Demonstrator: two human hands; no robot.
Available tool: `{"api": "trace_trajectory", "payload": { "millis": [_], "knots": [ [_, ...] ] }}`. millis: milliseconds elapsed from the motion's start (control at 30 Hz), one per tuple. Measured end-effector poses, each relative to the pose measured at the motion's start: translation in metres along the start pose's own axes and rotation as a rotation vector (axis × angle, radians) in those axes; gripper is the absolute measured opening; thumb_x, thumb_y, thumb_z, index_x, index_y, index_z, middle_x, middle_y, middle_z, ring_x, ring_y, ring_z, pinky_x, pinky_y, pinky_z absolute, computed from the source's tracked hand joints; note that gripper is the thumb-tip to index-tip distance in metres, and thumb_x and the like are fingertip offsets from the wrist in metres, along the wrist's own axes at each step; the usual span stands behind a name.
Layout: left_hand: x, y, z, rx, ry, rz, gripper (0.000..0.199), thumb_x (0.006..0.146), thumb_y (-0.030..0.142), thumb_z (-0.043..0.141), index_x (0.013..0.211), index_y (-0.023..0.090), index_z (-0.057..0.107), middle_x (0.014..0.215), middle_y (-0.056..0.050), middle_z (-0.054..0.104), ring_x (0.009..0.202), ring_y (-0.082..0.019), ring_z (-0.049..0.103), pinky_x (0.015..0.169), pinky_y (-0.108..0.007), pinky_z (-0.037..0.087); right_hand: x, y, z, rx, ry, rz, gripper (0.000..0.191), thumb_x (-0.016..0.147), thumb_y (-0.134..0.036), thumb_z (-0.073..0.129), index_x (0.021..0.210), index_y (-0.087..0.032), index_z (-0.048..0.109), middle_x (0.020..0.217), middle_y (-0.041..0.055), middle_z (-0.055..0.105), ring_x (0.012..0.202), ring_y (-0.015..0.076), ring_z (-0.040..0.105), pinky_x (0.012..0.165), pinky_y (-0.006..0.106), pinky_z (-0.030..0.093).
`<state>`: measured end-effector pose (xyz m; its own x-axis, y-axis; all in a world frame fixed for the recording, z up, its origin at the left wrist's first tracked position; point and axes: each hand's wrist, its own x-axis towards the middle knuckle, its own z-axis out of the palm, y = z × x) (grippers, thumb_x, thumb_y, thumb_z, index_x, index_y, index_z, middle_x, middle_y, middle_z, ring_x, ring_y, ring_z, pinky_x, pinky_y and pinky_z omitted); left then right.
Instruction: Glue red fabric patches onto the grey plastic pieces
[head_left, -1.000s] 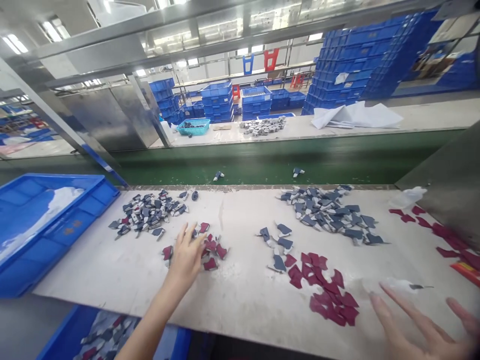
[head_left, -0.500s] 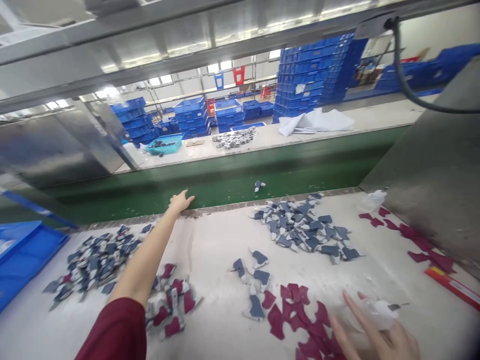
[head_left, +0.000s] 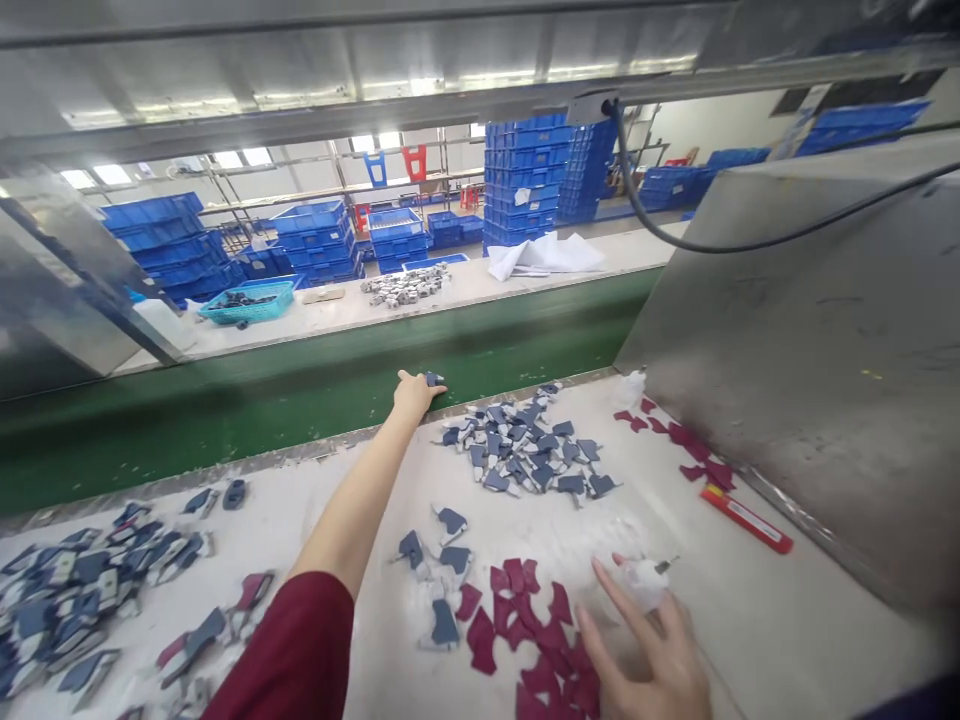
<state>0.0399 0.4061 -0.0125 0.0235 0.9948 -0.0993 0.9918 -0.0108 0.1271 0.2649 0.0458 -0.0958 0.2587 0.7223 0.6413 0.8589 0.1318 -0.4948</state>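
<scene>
Bench [head_left: 780, 620] surveyed, bearings taken from mid-view. The left hand [head_left: 417, 390], just off centre toward 8 o'clock, reaches onto the green channel [head_left: 262, 430] beyond the bench edge. Its thumb and fingers are part-curled around a blue-grey piece [head_left: 433, 379]; whether they grip it firmly cannot be told. The right hand [head_left: 637, 625], at 5 o'clock, has its fingers spread and nothing visibly gripped. A whitish bottle [head_left: 647, 580] lies just beside those fingers; contact cannot be determined. A blue-grey heap [head_left: 540, 452] is near centre at 5 o'clock. Maroon pieces [head_left: 551, 635] lie overlapping at 6 o'clock, close to the right hand. A larger mixed heap [head_left: 90, 565] occupies 8 o'clock. A red strip [head_left: 750, 520] with a yellow end is at 4 o'clock. Beyond the channel, a teal basket [head_left: 251, 305] of dark items stands at 9 o'clock, white sheets [head_left: 547, 255] at 1 o'clock.
</scene>
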Motion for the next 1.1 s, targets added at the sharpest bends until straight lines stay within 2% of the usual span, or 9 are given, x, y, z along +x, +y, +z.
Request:
{"api": "trace_trajectory", "payload": {
  "millis": [133, 233, 433, 533, 633, 733, 933, 1033, 1100],
  "knots": [
    [-0.027, -0.001, -0.02, 0.011, -0.011, 0.035, 0.037, 0.097, 0.035, 0.047, 0.109, 0.006, 0.067, 0.13, -0.029, 0.05, 0.096, -0.036, 0.07, 0.082, -0.042, 0.052, 0.004, -0.011, 0.003, -0.006, 0.016, -0.001, 0.041, 0.09, -0.046, 0.061, 0.123, -0.023, 0.067, 0.118, 0.0139, 0.062, 0.105, 0.0326, 0.063, 0.084, 0.047, 0.056],
    [-0.064, -0.014, -0.036, 0.008, -0.031, 0.159, 0.034, 0.095, 0.036, 0.046, 0.092, 0.012, 0.069, 0.12, -0.021, 0.057, 0.092, -0.031, 0.069, 0.081, -0.039, 0.051, 0.008, -0.017, 0.002, 0.034, 0.059, -0.01, 0.043, 0.09, -0.042, 0.062, 0.128, -0.023, 0.063, 0.118, 0.0126, 0.064, 0.102, 0.0299, 0.064, 0.088, 0.048, 0.055],
    [-0.155, -0.02, -0.035, -0.088, -0.108, 0.437, 0.03, 0.092, 0.042, 0.044, 0.075, 0.02, 0.055, 0.094, -0.009, 0.065, 0.091, -0.026, 0.063, 0.083, -0.034, 0.048, 0.016, -0.021, 0.001, 0.032, 0.155, -0.102, 0.045, 0.091, -0.028, 0.064, 0.134, -0.02, 0.054, 0.097, 0.0069, 0.074, 0.084, 0.0232, 0.07, 0.084, 0.041, 0.057],
    [-0.189, -0.017, -0.041, -0.149, -0.069, 0.449, 0.027, 0.093, 0.035, 0.036, 0.074, 0.021, 0.048, 0.096, -0.009, 0.063, 0.098, -0.027, 0.058, 0.088, -0.039, 0.046, 0.017, -0.023, -0.002, 0.052, 0.19, -0.115, 0.042, 0.089, -0.025, 0.069, 0.129, -0.018, 0.058, 0.088, 0.0042, 0.075, 0.075, 0.0195, 0.072, 0.073, 0.03, 0.058],
    [-0.225, -0.024, -0.056, -0.21, -0.111, 0.44, 0.034, 0.095, 0.037, 0.025, 0.069, 0.023, 0.04, 0.076, -0.005, 0.059, 0.075, -0.023, 0.058, 0.072, -0.036, 0.048, 0.013, -0.024, -0.004, 0.023, 0.295, -0.118, 0.039, 0.085, -0.025, 0.075, 0.12, -0.018, 0.063, 0.085, 0.0041, 0.075, 0.07, 0.0182, 0.073, 0.067, 0.026, 0.057],
    [-0.27, -0.04, -0.061, -0.28, -0.201, 0.432, 0.033, 0.094, 0.043, 0.03, 0.069, 0.024, 0.041, 0.068, -0.003, 0.056, 0.064, -0.022, 0.054, 0.062, -0.035, 0.047, 0.004, -0.022, -0.007, -0.027, 0.446, -0.12, 0.038, 0.078, -0.027, 0.081, 0.112, -0.017, 0.066, 0.086, 0.0057, 0.075, 0.066, 0.0192, 0.072, 0.061, 0.026, 0.056],
    [-0.356, -0.067, -0.02, -0.271, -0.28, 0.366, 0.031, 0.095, 0.032, 0.03, 0.096, 0.02, 0.058, 0.094, -0.011, 0.069, 0.088, -0.028, 0.064, 0.087, -0.043, 0.05, -0.006, -0.019, -0.016, 0.046, 0.549, -0.054, 0.035, 0.077, -0.043, 0.078, 0.097, -0.015, 0.071, 0.068, 0.0028, 0.062, 0.052, 0.0158, 0.057, 0.049, 0.028, 0.047],
    [-0.377, -0.07, 0.003, -0.353, -0.285, 0.344, 0.037, 0.097, 0.027, 0.031, 0.125, 0.02, 0.053, 0.108, -0.012, 0.071, 0.103, -0.027, 0.066, 0.098, -0.043, 0.046, -0.015, -0.031, -0.015, 0.084, 0.546, 0.048, 0.04, 0.075, -0.049, 0.077, 0.093, -0.013, 0.071, 0.064, 0.0016, 0.057, 0.05, 0.0152, 0.053, 0.047, 0.029, 0.045],
    [-0.382, -0.068, 0.013, -0.405, -0.261, 0.314, 0.038, 0.099, 0.028, 0.031, 0.132, 0.019, 0.048, 0.103, -0.011, 0.073, 0.099, -0.027, 0.067, 0.097, -0.043, 0.045, -0.028, -0.048, -0.011, 0.176, 0.528, 0.145, 0.04, 0.075, -0.047, 0.077, 0.094, -0.012, 0.07, 0.07, 0.0046, 0.062, 0.055, 0.0172, 0.058, 0.049, 0.03, 0.048]
  ]
}}
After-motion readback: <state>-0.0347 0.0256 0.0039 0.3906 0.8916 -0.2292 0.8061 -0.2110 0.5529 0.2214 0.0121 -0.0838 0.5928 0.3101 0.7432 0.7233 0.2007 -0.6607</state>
